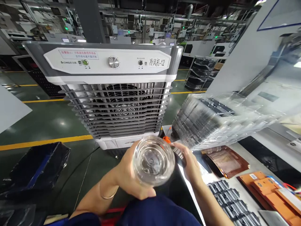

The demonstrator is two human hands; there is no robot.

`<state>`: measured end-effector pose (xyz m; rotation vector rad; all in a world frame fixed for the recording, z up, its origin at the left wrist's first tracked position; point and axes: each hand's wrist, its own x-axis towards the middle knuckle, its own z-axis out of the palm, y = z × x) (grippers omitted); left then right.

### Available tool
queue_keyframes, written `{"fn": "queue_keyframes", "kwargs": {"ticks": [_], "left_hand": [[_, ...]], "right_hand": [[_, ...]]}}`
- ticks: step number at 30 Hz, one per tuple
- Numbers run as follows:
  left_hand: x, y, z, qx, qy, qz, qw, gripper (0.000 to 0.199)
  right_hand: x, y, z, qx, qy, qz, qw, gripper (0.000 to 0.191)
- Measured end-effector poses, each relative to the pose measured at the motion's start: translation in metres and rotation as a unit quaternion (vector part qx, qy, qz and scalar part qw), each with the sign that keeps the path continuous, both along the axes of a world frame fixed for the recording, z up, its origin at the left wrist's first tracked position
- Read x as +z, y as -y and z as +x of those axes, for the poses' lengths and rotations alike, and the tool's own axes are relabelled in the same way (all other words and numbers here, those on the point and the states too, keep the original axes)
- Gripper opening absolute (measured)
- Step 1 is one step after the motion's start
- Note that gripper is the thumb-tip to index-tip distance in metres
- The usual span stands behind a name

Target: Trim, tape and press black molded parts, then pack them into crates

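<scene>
A clear round drinking bottle (154,160) is raised close in front of me, its base turned toward the camera. My left hand (129,171) is closed around its left side and underside. Beside the bottle, my right hand (191,163) grips a ribbed, silvery lid (179,153) between thumb and fingers. An orange cord-like piece (166,139) shows just past the bottle's upper right edge; whether it is tied to the lid I cannot tell. The bottle's mouth end is hidden from view.
An air cooler (113,106) stands straight ahead. To the right, a bench holds plastic-wrapped stacked trays (199,122), a brown tray (225,161), rows of dark parts (225,194) and orange folders (270,194). A black lined bin (37,166) sits on the floor at left.
</scene>
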<state>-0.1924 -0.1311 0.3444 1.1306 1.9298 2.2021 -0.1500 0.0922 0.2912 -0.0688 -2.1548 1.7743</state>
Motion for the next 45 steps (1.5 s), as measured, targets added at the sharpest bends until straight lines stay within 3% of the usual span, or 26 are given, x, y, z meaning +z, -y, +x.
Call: {"fn": "queue_keyframes", "kwargs": {"ticks": [3,6,10,13,16,18,21,24,27,30,34,37,39,42,45], "left_hand": [[-0.037,-0.012,-0.003,-0.107,0.096,0.001,0.99,0.083],[-0.059,-0.022,-0.004,-0.131,0.121,-0.004,0.984,0.082],[-0.056,-0.025,-0.006,-0.138,0.043,-0.032,0.989,0.072],[-0.055,-0.022,-0.007,-0.157,0.042,-0.04,0.986,0.065],[-0.067,-0.023,-0.008,-0.14,0.096,-0.058,0.984,0.062],[-0.077,-0.026,-0.008,-0.074,0.124,-0.085,0.986,0.066],[-0.088,-0.032,-0.008,0.043,0.135,-0.151,0.978,0.074],[-0.098,-0.039,-0.007,0.088,0.086,-0.219,0.968,0.077],[-0.109,-0.048,-0.003,0.056,0.042,-0.273,0.959,0.08],[-0.123,-0.068,0.007,-0.022,0.062,-0.291,0.955,0.081],[-0.139,-0.116,0.029,-0.129,0.103,-0.235,0.958,0.077],[-0.145,-0.163,0.047,-0.177,0.068,-0.153,0.97,0.066],[-0.146,-0.195,0.06,-0.184,0.033,-0.13,0.974,0.061],[-0.142,-0.243,0.08,-0.179,0.039,-0.185,0.966,0.062],[-0.133,-0.287,0.097,-0.219,0.082,-0.217,0.948,0.07]], "right_hand": [[0.022,0.002,-0.004,0.01,-0.112,0.032,0.993,0.049],[0.051,0.01,-0.015,0.12,-0.218,0.142,0.958,0.045],[0.076,0.021,-0.033,0.31,-0.281,0.238,0.876,0.034],[0.078,0.029,-0.036,0.342,-0.288,0.261,0.856,0.033],[0.072,0.036,-0.03,0.263,-0.25,0.313,0.878,0.031],[0.067,0.04,-0.026,0.186,-0.205,0.358,0.891,0.034],[0.06,0.035,-0.02,0.111,-0.144,0.42,0.889,0.052],[0.052,0.014,-0.011,0.069,-0.064,0.42,0.903,0.059],[0.038,-0.017,0.01,0.021,0.022,0.348,0.937,0.054],[0.018,-0.044,0.039,0.03,-0.009,0.285,0.958,0.057],[-0.01,-0.068,0.074,0.068,-0.07,0.285,0.954,0.069],[-0.023,-0.088,0.093,-0.029,-0.051,0.305,0.951,0.057],[-0.027,-0.107,0.106,-0.093,-0.033,0.317,0.943,0.053],[-0.023,-0.142,0.128,-0.145,-0.008,0.323,0.935,0.05],[-0.011,-0.182,0.152,-0.17,-0.022,0.288,0.942,0.046]]}}
